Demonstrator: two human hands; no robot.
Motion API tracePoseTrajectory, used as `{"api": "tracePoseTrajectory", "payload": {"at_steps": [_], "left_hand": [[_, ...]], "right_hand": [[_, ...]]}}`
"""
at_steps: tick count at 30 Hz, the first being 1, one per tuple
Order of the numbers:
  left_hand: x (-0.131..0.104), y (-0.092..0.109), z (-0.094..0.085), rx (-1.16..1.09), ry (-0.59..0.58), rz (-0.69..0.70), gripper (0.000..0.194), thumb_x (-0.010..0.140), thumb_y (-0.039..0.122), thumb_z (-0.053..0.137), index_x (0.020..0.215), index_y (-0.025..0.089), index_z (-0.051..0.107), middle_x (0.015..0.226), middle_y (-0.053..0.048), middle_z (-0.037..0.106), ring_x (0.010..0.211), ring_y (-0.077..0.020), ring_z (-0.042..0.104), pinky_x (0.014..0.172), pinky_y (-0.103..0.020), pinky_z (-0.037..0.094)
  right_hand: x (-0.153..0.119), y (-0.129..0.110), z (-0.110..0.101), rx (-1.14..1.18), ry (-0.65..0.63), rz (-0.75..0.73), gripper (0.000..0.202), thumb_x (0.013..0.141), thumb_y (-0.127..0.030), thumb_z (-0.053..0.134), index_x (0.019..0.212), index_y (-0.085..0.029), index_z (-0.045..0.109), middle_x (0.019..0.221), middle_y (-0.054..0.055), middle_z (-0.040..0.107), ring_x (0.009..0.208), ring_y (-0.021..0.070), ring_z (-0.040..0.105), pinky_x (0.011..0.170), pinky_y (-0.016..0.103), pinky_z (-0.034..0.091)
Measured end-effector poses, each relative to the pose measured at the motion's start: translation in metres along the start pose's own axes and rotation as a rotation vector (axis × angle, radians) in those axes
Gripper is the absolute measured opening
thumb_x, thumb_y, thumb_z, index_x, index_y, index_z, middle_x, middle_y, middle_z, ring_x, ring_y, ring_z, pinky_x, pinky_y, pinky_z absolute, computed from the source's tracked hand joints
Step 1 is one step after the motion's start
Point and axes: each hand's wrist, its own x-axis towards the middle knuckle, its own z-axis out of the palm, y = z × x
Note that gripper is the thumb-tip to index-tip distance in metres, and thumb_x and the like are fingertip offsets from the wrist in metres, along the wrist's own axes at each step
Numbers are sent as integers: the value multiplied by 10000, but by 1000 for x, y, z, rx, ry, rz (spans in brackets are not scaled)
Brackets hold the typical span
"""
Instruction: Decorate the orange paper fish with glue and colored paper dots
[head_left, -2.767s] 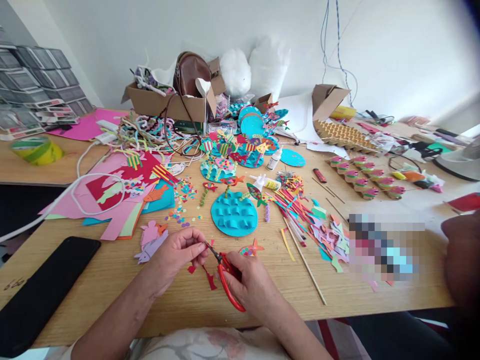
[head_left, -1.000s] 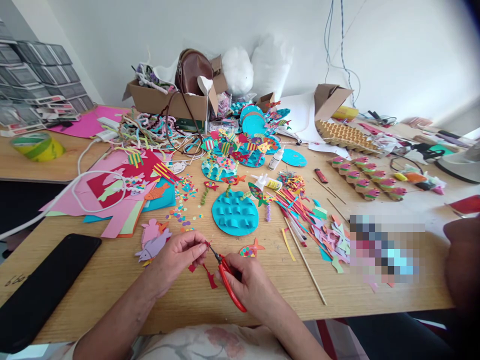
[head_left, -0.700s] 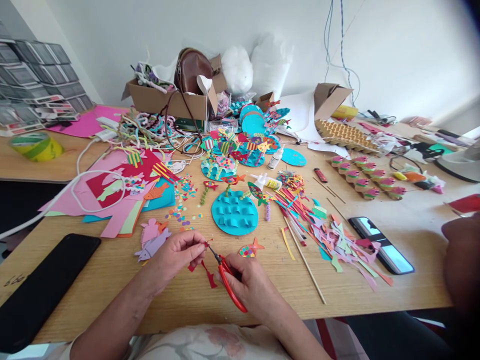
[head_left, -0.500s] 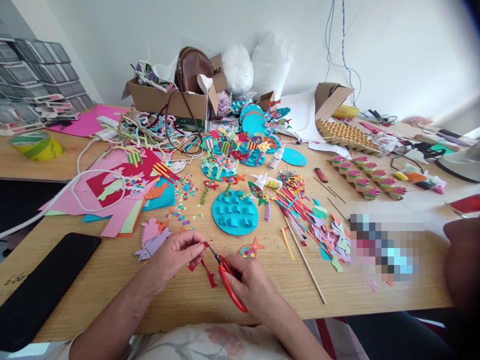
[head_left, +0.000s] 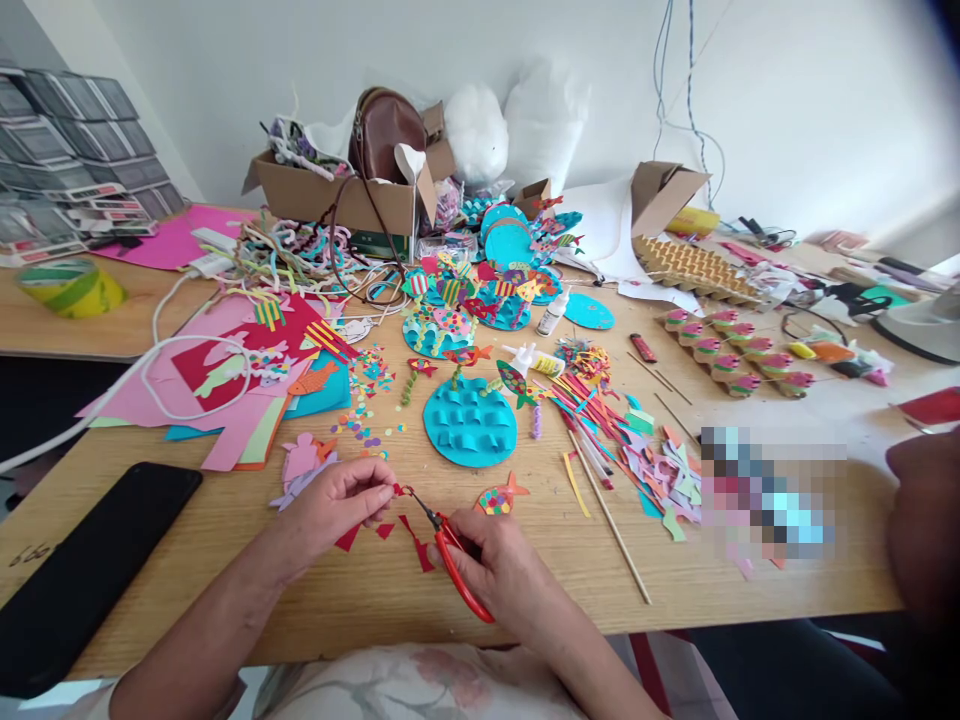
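Note:
My left hand (head_left: 349, 505) pinches a small piece of red paper (head_left: 398, 490) between thumb and fingertips. Red-handled scissors (head_left: 461, 570) are gripped in my right hand (head_left: 495, 555), their dark narrow blades pointing up-left at the red piece; whether the blades touch it is hard to make out. Red paper scraps (head_left: 416, 545) lie on the table between and below my hands. A dotted paper fish with an orange tail (head_left: 496, 499) lies just beyond my right hand. Beyond my left hand are pink and lilac paper fish (head_left: 298, 465), partly covered by it.
A blue oval base with raised paper loops (head_left: 470, 422) lies ahead. To the left are coloured paper sheets (head_left: 217, 440) and a black phone-like slab (head_left: 105, 570). A wooden stick (head_left: 611, 520), paper scraps (head_left: 667, 475) and a glue bottle (head_left: 544, 361) lie to the right.
My left hand has drawn slightly left, away from the scissors, with the red piece. More red scraps show below it. My right hand has barely moved.

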Motion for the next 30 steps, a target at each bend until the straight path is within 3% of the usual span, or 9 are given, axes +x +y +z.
{"api": "tracePoseTrajectory", "payload": {"at_steps": [6,15,18,22,25,30], "left_hand": [[-1,5,-6,5,126,12,232,673,389,608,656,166,548,583,30,507,548,-97,462,547,-209,393],[-1,-6,-2,100,40,33,182,744,353,536,753,173,559,556,35,518,524,-106,464,508,-207,358],[1,-3,1,100,52,54,195,733,368,545,698,176,558,569,34,502,525,-103,449,502,-204,357],[4,2,7,115,-3,47,230,714,393,543,637,177,532,574,33,483,519,-100,429,487,-201,348],[7,2,12,138,-55,40,221,716,389,533,644,180,516,575,38,464,511,-97,411,474,-195,337],[14,7,25,253,-127,82,164,742,335,509,680,185,525,547,55,420,497,-93,373,452,-181,297]], "right_hand": [[-2,-2,0,-267,-8,50,235,812,-299,450,664,-161,569,560,14,564,486,98,417,453,218,223],[-13,-13,-16,-448,-96,83,193,795,-290,474,695,-183,600,645,55,656,556,146,541,487,251,224],[-29,3,-33,-467,-80,217,178,794,-268,477,691,-192,601,641,50,658,568,153,558,496,251,236],[-54,43,-55,-544,70,467,248,846,-317,410,750,-195,604,670,73,670,607,184,590,504,254,249],[-67,66,-64,-575,127,555,260,850,-348,398,768,-190,587,700,87,674,645,203,603,513,251,270],[-69,70,-67,-604,94,677,188,828,-294,425,813,-168,565,747,113,672,695,232,618,519,260,281]]}}
